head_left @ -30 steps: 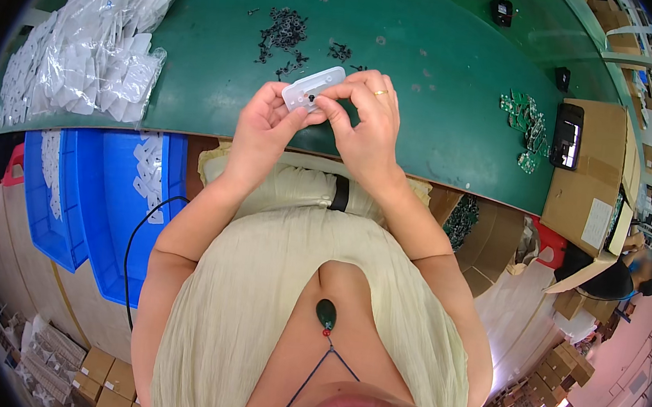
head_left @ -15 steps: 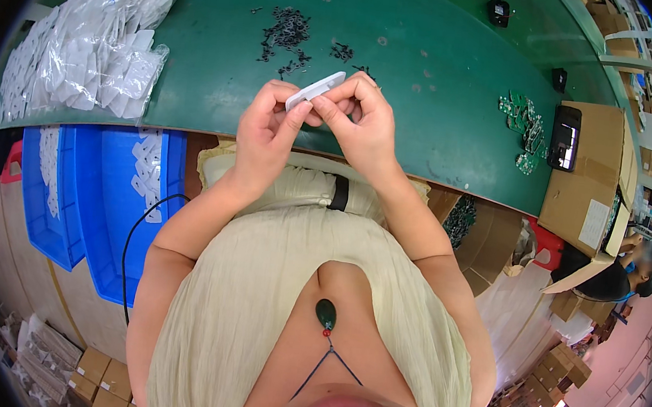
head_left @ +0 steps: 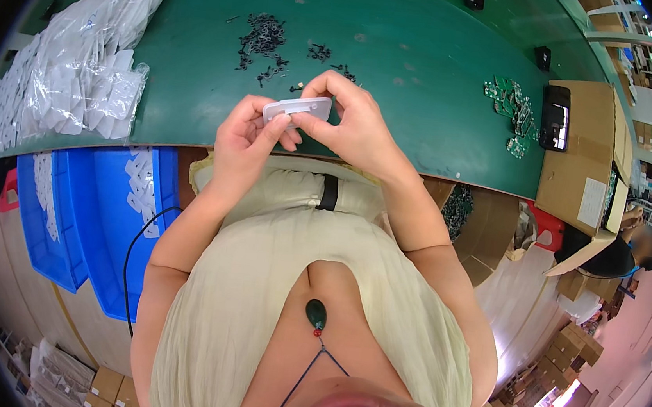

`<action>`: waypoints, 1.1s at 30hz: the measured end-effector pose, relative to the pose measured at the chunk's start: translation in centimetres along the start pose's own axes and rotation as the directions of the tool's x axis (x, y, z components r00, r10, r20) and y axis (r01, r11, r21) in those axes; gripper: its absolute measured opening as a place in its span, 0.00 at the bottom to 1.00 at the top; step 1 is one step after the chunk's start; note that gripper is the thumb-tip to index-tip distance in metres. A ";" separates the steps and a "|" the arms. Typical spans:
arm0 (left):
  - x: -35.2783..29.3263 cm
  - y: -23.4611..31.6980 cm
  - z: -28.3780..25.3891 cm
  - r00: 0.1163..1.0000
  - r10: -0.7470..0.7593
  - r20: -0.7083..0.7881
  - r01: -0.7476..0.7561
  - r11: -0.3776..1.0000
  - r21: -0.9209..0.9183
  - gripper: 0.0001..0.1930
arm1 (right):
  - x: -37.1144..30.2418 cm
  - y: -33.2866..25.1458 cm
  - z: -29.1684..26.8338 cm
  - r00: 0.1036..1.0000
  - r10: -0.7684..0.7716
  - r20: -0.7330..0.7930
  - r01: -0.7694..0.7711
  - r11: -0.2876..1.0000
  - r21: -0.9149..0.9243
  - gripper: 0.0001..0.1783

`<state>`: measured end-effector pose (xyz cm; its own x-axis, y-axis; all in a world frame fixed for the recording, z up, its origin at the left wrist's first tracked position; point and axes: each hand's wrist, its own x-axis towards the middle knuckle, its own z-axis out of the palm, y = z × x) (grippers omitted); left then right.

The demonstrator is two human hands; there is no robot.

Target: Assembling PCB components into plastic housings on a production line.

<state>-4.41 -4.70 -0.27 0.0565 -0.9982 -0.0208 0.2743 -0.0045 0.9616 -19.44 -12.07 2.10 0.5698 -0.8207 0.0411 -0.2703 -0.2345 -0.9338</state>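
Observation:
A white plastic casing (head_left: 301, 108), flat and rounded at its corners, is held up between both hands over the near edge of the green table. My left hand (head_left: 252, 132) pinches its left end between thumb and fingers. On the right end, my right hand (head_left: 350, 119) grips it, thumb on the near side and fingers curled over the far side. Just beyond the casing lies a small dark part (head_left: 296, 88) with a pale tip. Farther off, a heap of small black parts (head_left: 262, 38) is spread on the table, with smaller clusters (head_left: 319, 51) beside it.
Clear bags of white casings (head_left: 92, 63) lie at the table's left. Blue bins (head_left: 115, 238) with white pieces stand below its edge. Green circuit boards (head_left: 514, 112), a black phone-like device (head_left: 555, 118) and a cardboard box (head_left: 577, 161) are at the right.
Both hands have shifted slightly left and nearer in the picture. The white casing has turned from a steep slant to almost level, showing more of its face.

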 end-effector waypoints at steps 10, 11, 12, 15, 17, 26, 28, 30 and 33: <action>-1.6 2.2 -3.1 0.979 -0.136 -0.153 0.129 0.990 -0.058 0.12 | -0.1 -0.7 1.7 0.997 0.014 0.072 -0.036 0.951 0.308 0.12; -1.8 2.3 -4.3 0.974 -0.136 -0.180 0.129 0.990 -0.051 0.12 | 0.0 -1.5 1.6 0.996 0.006 0.094 -0.036 0.946 0.321 0.12; -1.8 2.4 -6.0 0.953 -0.082 -0.291 0.070 0.996 -0.054 0.12 | 0.1 -2.7 0.8 0.971 -0.239 -0.016 0.239 0.964 0.117 0.12; -3.9 1.9 -12.9 0.772 0.091 -0.629 -0.081 0.996 0.044 0.12 | -1.0 -7.5 -1.5 0.743 -0.660 0.110 0.668 0.725 -0.169 0.17; -5.8 1.4 -17.0 0.558 0.229 -0.797 -0.190 0.971 0.146 0.12 | -3.3 -10.1 -0.3 0.601 -0.799 0.012 0.798 0.598 -0.070 0.15; -10.8 -9.0 -31.1 0.165 0.149 -0.975 -0.101 0.986 0.134 0.09 | -5.2 -14.6 0.8 0.529 -0.840 -0.123 0.849 0.521 0.092 0.13; -8.9 -11.4 -31.0 0.110 0.007 -0.994 -0.083 0.997 -0.003 0.08 | -3.6 -14.3 2.9 0.539 -0.838 -0.089 0.842 0.533 0.084 0.12; -10.1 -16.1 -34.1 0.098 -0.057 -0.994 0.086 0.995 -0.049 0.06 | -4.8 -15.0 1.7 0.563 -0.825 -0.053 0.824 0.556 0.111 0.12; -25.4 -20.4 -43.6 0.030 0.195 -0.980 0.671 0.723 0.165 0.04 | -4.8 -16.2 -2.0 0.502 -0.863 -0.064 0.812 0.444 0.378 0.12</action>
<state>30.40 23.41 -31.32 0.9963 0.0279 -0.0809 0.0781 -0.6833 0.7259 -19.37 -5.36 17.77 0.4696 -0.2426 0.8489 0.6362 -0.5736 -0.5159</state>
